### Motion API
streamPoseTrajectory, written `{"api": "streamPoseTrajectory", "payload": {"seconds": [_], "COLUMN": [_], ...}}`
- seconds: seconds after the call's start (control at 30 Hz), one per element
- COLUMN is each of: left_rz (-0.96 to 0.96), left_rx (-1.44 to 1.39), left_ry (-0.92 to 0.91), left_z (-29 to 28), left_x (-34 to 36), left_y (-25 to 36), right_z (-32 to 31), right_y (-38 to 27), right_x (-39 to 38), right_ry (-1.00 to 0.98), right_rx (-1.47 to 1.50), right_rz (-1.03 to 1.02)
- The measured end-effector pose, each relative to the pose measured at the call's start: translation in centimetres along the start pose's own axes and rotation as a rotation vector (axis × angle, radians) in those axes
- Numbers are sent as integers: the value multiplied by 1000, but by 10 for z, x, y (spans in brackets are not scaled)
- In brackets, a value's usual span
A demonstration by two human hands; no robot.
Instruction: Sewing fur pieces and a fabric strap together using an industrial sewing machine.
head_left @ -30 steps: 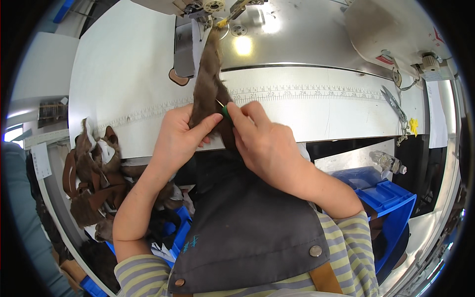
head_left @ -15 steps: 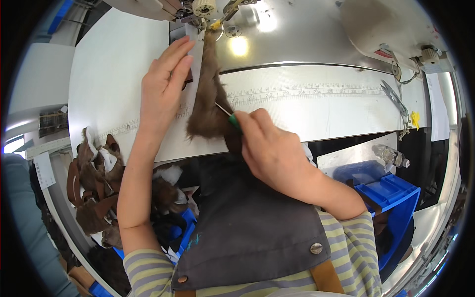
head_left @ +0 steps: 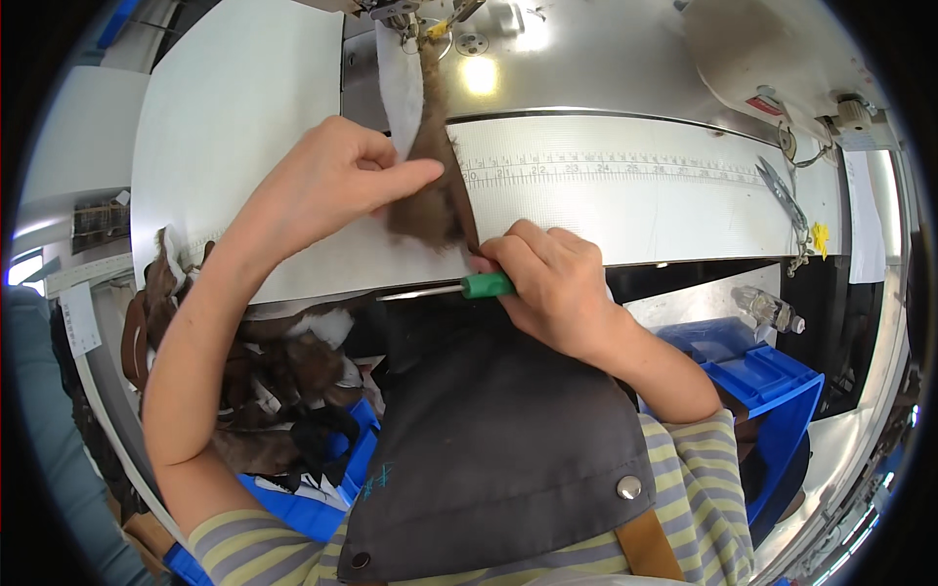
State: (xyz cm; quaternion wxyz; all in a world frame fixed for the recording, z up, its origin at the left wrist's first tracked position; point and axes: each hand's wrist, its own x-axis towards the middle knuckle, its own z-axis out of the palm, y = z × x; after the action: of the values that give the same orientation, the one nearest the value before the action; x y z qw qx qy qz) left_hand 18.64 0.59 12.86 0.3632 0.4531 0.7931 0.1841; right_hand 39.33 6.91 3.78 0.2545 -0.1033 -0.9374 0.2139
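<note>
Both hands are above the near edge of a white counter (head_left: pixel 244 146); the left hand (head_left: pixel 342 186) has its fingers curled and its thumb stretched out to the right, over a long piece of brown fur (head_left: pixel 426 210); whether it grips the fur or only hovers over it, I cannot tell. The right hand (head_left: pixel 552 278) is closed around a green-handled tool with a thin metal shaft (head_left: pixel 487 285); the tool lies nearly level, its shaft pointing left, just above a dark grey apron (head_left: pixel 489 439).

The brown fur runs down from the metal parts of a sewing machine (head_left: pixel 396 10) at the top and over the counter, its lower end between the two hands; a strip of white material (head_left: pixel 399 93) lies along its left side, and a flat dark brown band (head_left: pixel 462 210) along its right, reaching down to the right hand's fingertips.

A printed ruler scale (head_left: pixel 606 168) crosses the counter; silver metal scissors (head_left: pixel 782 195) lie toward its right end, near a small yellow ornament (head_left: pixel 819 240). Below on the right are a clear plastic bottle (head_left: pixel 767 308) and a blue plastic bin (head_left: pixel 782 391); on the left, a heap of brown and white fur pieces (head_left: pixel 283 376).
</note>
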Motion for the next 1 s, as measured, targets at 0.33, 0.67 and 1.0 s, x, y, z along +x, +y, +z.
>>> {"api": "streamPoseTrajectory", "payload": {"seconds": [0.33,0.67,1.0], "left_rz": [-352,-275,-84], "left_rx": [-648,-928,-130], "left_ry": [-12,99,32], "left_z": [33,41,49], "left_x": [-29,-41,-32], "left_y": [-6,-4,-35], "right_z": [20,-40,-33], "right_y": [-23,44,7], "right_x": [17,70,16], "right_ry": [47,-364,-95], "right_rx": [470,866,277], "right_rz": [-30,676,277]}}
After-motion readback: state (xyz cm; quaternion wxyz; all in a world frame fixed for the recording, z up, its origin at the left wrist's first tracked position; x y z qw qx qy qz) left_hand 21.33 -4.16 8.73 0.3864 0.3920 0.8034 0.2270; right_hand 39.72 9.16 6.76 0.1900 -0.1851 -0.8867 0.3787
